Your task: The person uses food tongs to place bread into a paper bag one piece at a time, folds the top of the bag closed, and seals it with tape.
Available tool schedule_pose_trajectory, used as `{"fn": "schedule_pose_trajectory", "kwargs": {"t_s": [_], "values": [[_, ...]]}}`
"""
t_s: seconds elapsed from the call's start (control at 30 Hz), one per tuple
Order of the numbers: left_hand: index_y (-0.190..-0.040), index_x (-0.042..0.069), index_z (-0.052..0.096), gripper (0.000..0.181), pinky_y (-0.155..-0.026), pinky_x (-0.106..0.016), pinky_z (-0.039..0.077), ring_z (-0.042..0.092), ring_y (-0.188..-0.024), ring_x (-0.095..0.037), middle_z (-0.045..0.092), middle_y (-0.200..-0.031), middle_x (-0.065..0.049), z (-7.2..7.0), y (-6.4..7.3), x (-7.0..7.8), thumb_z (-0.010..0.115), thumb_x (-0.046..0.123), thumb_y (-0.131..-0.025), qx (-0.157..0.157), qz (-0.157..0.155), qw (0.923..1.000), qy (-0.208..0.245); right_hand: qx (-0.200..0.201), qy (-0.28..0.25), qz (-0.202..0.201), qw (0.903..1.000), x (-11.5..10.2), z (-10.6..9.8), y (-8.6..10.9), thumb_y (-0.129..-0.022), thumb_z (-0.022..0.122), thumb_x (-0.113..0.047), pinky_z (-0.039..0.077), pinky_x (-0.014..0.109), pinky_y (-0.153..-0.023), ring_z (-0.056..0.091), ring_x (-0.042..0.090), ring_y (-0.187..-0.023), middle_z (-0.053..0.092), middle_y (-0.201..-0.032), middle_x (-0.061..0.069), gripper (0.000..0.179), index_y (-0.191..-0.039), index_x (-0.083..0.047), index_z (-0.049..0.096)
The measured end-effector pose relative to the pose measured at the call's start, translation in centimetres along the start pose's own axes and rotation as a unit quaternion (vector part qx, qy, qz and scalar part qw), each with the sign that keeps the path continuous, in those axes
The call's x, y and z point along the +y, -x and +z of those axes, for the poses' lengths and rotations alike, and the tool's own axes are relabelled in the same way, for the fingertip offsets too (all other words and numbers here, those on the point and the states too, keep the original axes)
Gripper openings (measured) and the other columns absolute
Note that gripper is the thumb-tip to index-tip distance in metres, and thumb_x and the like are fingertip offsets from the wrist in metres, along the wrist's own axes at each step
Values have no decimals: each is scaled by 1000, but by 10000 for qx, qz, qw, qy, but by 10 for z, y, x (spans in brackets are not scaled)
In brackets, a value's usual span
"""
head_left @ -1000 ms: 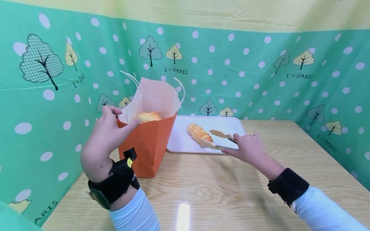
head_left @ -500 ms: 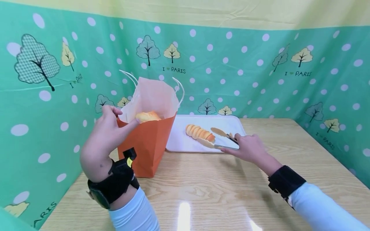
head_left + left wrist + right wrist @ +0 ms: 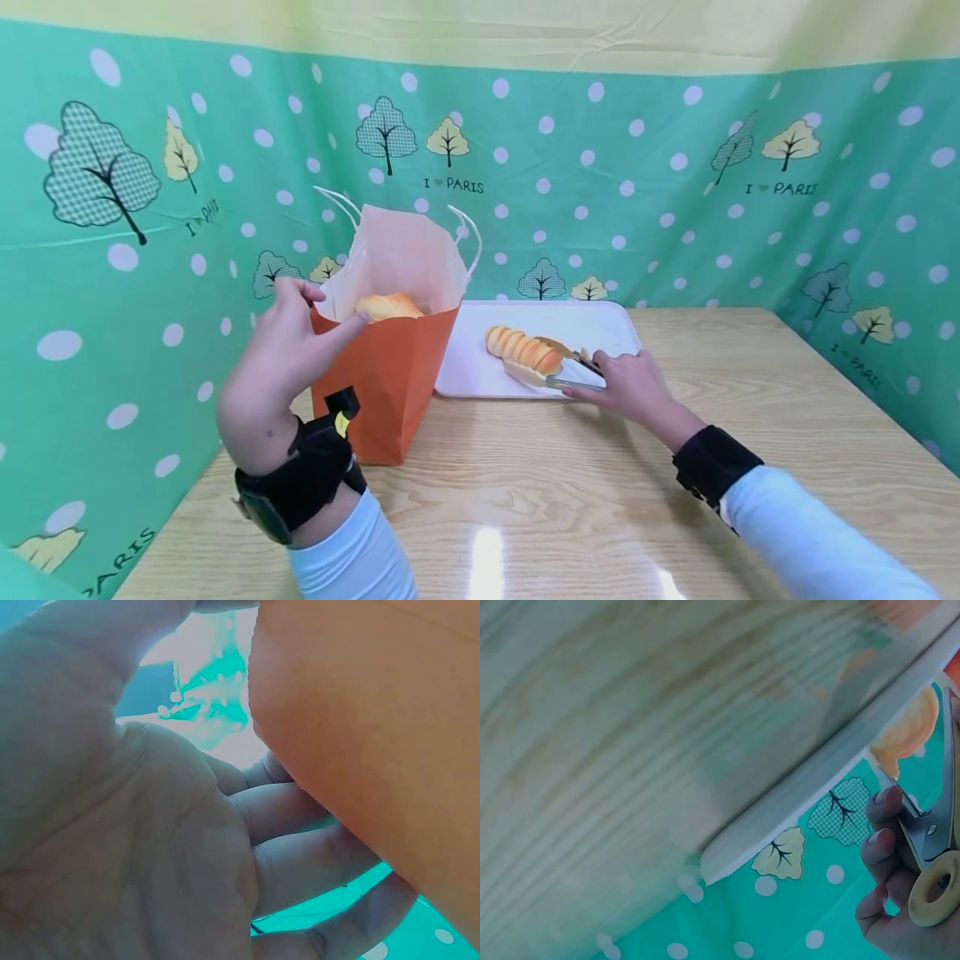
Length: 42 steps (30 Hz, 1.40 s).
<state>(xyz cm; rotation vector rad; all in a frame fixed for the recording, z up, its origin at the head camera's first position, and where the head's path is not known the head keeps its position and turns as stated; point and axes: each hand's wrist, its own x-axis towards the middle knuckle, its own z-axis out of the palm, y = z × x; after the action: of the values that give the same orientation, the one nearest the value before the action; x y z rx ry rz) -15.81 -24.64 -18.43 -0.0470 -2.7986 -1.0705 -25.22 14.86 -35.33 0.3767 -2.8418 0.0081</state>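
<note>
My left hand (image 3: pixel 281 367) grips the rim of an orange paper bag (image 3: pixel 382 375), its thumb across the near edge and its fingers at the left side. Inside the bag shows the top of a golden bread (image 3: pixel 384 307). In the left wrist view the fingers run behind the bag's orange wall (image 3: pixel 375 735). My right hand (image 3: pixel 633 387) holds a pair of tongs (image 3: pixel 573 383) with metal arms and tan tips. Their tips lie on both sides of a spiral bread roll (image 3: pixel 517 348) on the white tray (image 3: pixel 592 317). In the right wrist view the tongs' pivot (image 3: pixel 932 829) shows beside curled fingers.
The tray stands on a wooden table (image 3: pixel 540 483), just right of and behind the bag. White cord handles (image 3: pixel 474 242) rise above the bag's opening. A green dotted curtain (image 3: pixel 570 192) closes off the back and sides.
My right hand has moved left with the tongs, whose tips have gone from near the roll's right end to along both its sides. The left hand stays at the bag's rim.
</note>
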Motion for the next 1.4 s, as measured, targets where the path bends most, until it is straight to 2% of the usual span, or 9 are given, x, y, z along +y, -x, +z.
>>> {"fn": "schedule_pose_trajectory", "kwargs": {"t_s": [0.3,0.53,0.73,0.9,1.13,1.4], "values": [[-125,2,21,80,-65,-40,38,44,-83,-31,40,-89,-17,1,-1,1,48,64,-83,-4,31,10000,-69,146,77,101,9998,-1,3,1,-72,53,-74,29,38,-59,42,17,-47,43,-50,0,64,-80,-10,57],[-124,1,21,77,-66,-40,37,43,-84,-30,39,-89,-16,1,-1,0,48,62,-84,-1,115,9999,-38,753,126,-1,9971,-1,-5,6,-73,56,-70,25,40,-59,39,17,-42,39,-45,-1,58,-70,-12,49],[-122,1,21,77,-65,-40,35,42,-83,-30,37,-89,-15,0,-1,-1,48,62,-83,-35,157,9999,-51,1123,106,-82,9936,1,-11,9,-73,56,-70,24,40,-58,36,16,-40,37,-44,-2,58,-66,-14,43],[-122,1,21,77,-66,-40,35,42,-84,-30,37,-90,-15,1,-2,-2,48,62,-83,-98,178,9998,-38,1183,74,0,9930,3,-20,10,-74,57,-68,25,42,-61,37,17,-41,37,-44,-1,58,-66,-13,43],[-123,0,25,75,-64,-39,35,43,-80,-28,39,-85,-15,1,-1,-1,49,60,-84,-79,384,9992,-93,1169,106,213,9929,2,-35,9,-74,55,-70,22,43,-62,38,18,-42,39,-45,0,59,-70,-12,47],[-125,1,27,74,-69,-41,39,46,-87,-32,47,-94,-19,1,-2,1,51,58,-84,-175,478,9987,-81,1275,121,288,9913,0,-51,10,-74,54,-71,25,45,-63,39,19,-43,40,-45,1,60,-74,-11,49]]}}
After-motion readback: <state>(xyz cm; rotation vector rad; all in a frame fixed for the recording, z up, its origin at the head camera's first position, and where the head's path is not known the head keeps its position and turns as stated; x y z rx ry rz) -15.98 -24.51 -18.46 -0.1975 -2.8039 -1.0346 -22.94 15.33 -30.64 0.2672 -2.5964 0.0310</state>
